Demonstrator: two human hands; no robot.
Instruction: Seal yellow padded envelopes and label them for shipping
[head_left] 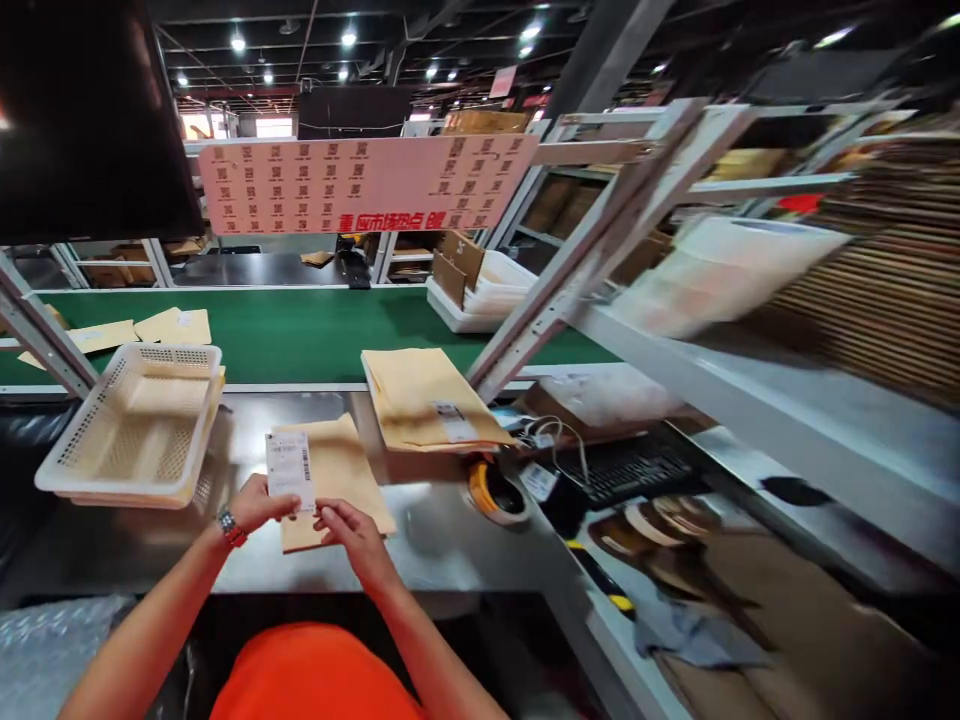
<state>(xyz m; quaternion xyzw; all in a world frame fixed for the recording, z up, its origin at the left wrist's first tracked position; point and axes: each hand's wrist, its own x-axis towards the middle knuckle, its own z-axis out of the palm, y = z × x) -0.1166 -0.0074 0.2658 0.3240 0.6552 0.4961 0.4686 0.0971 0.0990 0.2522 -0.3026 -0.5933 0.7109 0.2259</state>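
While the left hand pinches the shipping label, the kraft-paper envelope lies under both hands

As the head camera shows it, the label sits just beyond the left hand's fingertips, straight ahead of the body and over the envelope's left side. Printed face is up, barcode along its right edge. Long axis runs away from the wearer, near end toward the hands.

Left hand: thumb on top of the label's near end, fingers tucked beneath; firm pinch, by the look of it. Right hand: fingers curled, tips at the label's near right corner. Contact likely; I can't tell whether these fingers grip it too.

Envelope rests on the steel counter, its long axis also away from the body, far end leaning left. Label and envelope run roughly parallel; whether they touch or a gap remains is not resolved from this angle.

Judgement: the key relation is label above envelope, offset left. Left hand is nearer the label; right hand is over the envelope's near right part.

Surroundings: white plastic basket to the left, stacked envelopes ahead and right, tape roll right of the right hand.
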